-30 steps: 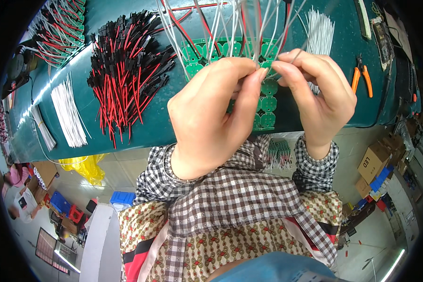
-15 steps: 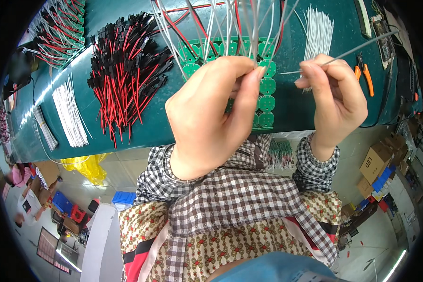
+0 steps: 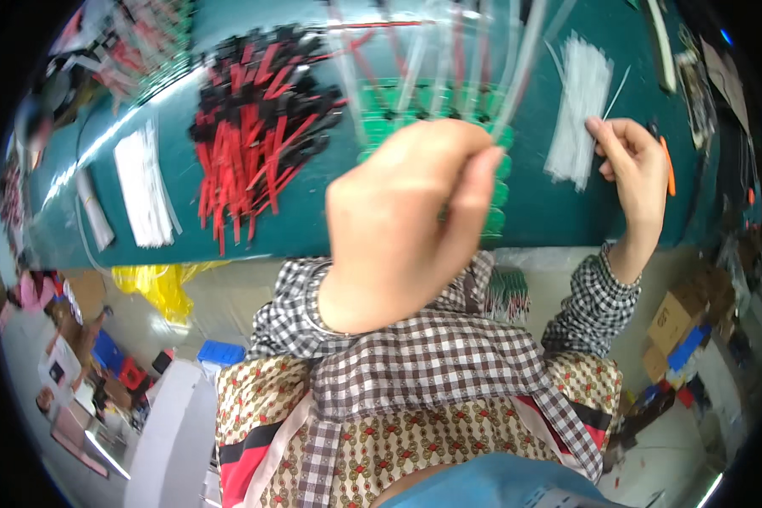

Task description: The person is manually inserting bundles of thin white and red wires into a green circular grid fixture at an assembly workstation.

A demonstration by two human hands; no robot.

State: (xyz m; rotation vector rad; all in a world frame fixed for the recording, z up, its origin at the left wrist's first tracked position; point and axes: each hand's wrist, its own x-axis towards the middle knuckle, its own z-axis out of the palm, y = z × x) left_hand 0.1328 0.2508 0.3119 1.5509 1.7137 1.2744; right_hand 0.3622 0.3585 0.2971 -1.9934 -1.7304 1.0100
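My left hand (image 3: 411, 224) is closed over the near right part of a panel of green circuit boards (image 3: 494, 222), its thumb and forefinger pinched at the foot of a long, thin white strip (image 3: 521, 76). Blur hides whether the strip is a wire or a cable tie. More such strips and red-black leads rise from the panel. My right hand (image 3: 639, 169) is over the right edge of a bundle of loose white strips (image 3: 580, 110). One single white strip (image 3: 618, 91) sticks up from its pinched thumb and forefinger.
Left of the panel lies a heap of red-black leads with black connectors (image 3: 258, 127), then another white bundle (image 3: 144, 186). More wired boards (image 3: 157, 42) lie at the far left. Orange-handled cutters (image 3: 669, 165) are beside my right hand. The green table's near edge (image 3: 271, 254) runs before me.
My right hand has moved right, to the loose white bundle; the long strip it held before is no longer in it. My left hand keeps its pinch. The whole view has shifted slightly.
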